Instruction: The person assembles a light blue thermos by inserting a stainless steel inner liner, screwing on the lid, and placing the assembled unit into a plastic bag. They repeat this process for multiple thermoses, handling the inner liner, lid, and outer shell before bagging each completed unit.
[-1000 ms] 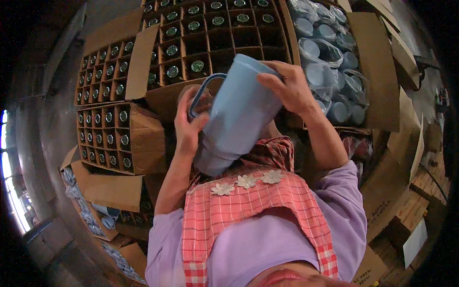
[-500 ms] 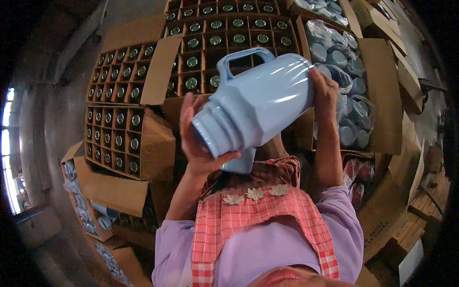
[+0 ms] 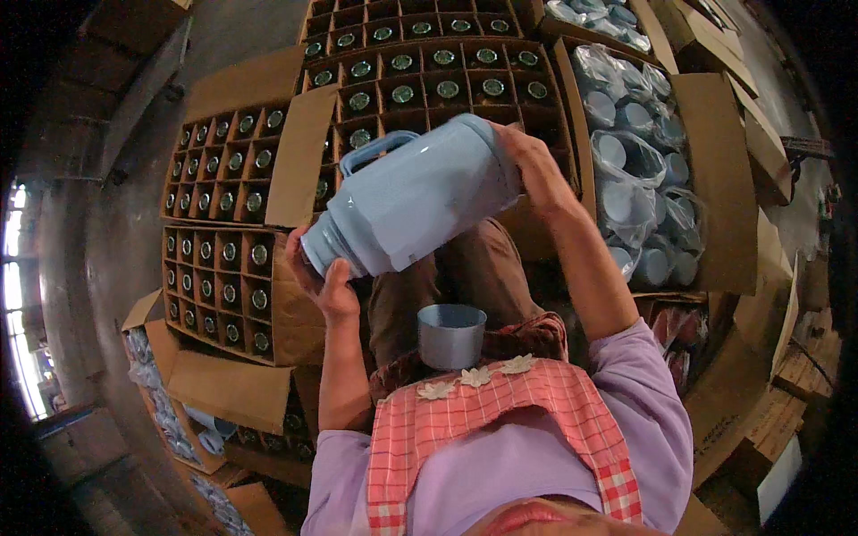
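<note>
A pale blue thermos jug (image 3: pixel 424 192) lies tilted between my hands, its handle on the upper far side and its ringed neck lower at the left. My left hand (image 3: pixel 329 288) wraps round the neck end, thumb on the near side. At the other end my right hand (image 3: pixel 539 170) grips the wide base. A blue-grey cup (image 3: pixel 451 339) sits mouth up on my lap, just below the jug, touched by neither hand.
Divided cartons (image 3: pixel 429 71) with shiny round-topped items stand ahead; more stacked cartons (image 3: pixel 219 286) are at the left. An open box (image 3: pixel 715 179) at the right holds bagged blue cups (image 3: pixel 635 116). Lower left, another carton (image 3: pixel 232 384) has its flap raised.
The jug has moved left and slightly down, with both hands still on it. The cup on my lap, earlier mostly hidden behind the jug and left hand, now shows fully.
</note>
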`<state>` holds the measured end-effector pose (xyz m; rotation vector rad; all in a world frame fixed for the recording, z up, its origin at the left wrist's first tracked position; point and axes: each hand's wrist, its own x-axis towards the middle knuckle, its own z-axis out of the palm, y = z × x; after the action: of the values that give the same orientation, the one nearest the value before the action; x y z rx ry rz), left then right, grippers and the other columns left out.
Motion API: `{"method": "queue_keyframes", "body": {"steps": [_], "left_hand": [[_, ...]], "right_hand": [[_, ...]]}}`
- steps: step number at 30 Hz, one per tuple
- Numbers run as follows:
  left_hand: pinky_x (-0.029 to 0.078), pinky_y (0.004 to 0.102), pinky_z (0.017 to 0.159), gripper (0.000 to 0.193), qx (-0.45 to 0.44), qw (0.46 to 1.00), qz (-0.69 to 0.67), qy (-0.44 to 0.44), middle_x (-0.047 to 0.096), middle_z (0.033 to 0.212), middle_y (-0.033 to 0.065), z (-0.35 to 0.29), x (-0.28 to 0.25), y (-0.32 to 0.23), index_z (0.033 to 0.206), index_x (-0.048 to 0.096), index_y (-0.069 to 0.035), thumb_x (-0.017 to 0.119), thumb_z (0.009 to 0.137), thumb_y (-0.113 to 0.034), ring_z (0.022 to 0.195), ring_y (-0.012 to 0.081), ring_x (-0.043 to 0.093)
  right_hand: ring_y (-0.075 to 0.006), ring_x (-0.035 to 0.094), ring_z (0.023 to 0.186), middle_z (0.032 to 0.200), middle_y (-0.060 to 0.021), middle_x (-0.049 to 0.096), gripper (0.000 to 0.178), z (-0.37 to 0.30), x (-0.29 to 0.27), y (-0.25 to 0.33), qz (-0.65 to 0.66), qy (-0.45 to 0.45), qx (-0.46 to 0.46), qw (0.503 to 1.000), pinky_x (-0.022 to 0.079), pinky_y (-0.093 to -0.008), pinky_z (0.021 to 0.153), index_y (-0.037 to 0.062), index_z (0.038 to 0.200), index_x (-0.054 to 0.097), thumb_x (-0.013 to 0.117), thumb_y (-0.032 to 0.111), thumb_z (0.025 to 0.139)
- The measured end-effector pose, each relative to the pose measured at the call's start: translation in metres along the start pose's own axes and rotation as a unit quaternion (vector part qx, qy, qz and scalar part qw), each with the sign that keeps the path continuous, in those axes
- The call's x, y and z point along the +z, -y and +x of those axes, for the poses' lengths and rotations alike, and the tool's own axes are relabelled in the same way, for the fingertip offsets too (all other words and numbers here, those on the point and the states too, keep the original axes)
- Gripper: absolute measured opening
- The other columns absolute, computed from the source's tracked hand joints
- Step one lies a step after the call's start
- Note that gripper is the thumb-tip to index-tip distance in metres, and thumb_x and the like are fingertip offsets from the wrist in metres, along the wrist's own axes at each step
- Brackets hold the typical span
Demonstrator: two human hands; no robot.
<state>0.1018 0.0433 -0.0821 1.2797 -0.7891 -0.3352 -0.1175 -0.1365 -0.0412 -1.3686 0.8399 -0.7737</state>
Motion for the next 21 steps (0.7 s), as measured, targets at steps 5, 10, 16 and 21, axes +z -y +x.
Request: {"method": "queue_keyframes", "body": {"steps": [5, 10, 16, 21], "left_hand": [[0.037, 0.0363, 0.087, 0.056, -0.088, 0.987, -0.105, -0.082, 0.045, 0.108, 0.0106, 0.024, -0.015, 0.009, 0.114, 0.042, -0.003, 0.059, 0.066, -0.028, 0.100, 0.0244, 0.045], [0.041, 0.0381, 0.082, 0.055, -0.043, 0.995, -0.054, -0.069, 0.045, 0.107, 0.0102, 0.028, -0.019, 0.038, 0.113, 0.043, -0.004, 0.059, 0.066, -0.029, 0.098, 0.0255, 0.047], [0.039, 0.0376, 0.084, 0.055, -0.062, 0.997, -0.036, -0.038, 0.046, 0.103, 0.0097, 0.037, -0.013, 0.051, 0.110, 0.044, -0.004, 0.061, 0.064, -0.029, 0.098, 0.0246, 0.046], [0.028, 0.0268, 0.035, 0.036, -0.408, 0.873, -0.196, -0.182, 0.055, 0.096, 0.0040, 0.054, -0.024, 0.067, 0.105, 0.048, -0.012, 0.037, 0.085, -0.040, 0.072, 0.0200, 0.054]], "right_hand": [[-0.0177, 0.055, 0.088, 0.098, -0.0115, 0.061, 0.038, 0.016, -0.009, -0.010, 0.200, -0.005, -0.093, 0.975, 0.041, -0.0310, 0.082, -0.0030, 0.103, 0.060, 0.059, 0.022, 0.074], [-0.0199, 0.057, 0.088, 0.099, -0.0134, 0.061, 0.032, 0.035, 0.016, -0.016, 0.060, -0.076, 0.002, 0.995, 0.041, -0.0325, 0.082, -0.0007, 0.093, 0.063, 0.052, 0.026, 0.078], [-0.0138, 0.054, 0.087, 0.104, -0.0104, 0.060, 0.026, 0.057, 0.033, -0.034, 0.020, -0.086, 0.049, 0.995, 0.042, -0.0299, 0.075, 0.0016, 0.093, 0.056, 0.064, 0.019, 0.075], [-0.0216, 0.045, 0.112, 0.120, -0.0160, 0.051, 0.026, 0.073, 0.028, -0.061, 0.028, 0.105, -0.279, 0.954, 0.036, -0.0359, 0.092, 0.0030, 0.080, 0.048, 0.068, -0.001, 0.063]]}}
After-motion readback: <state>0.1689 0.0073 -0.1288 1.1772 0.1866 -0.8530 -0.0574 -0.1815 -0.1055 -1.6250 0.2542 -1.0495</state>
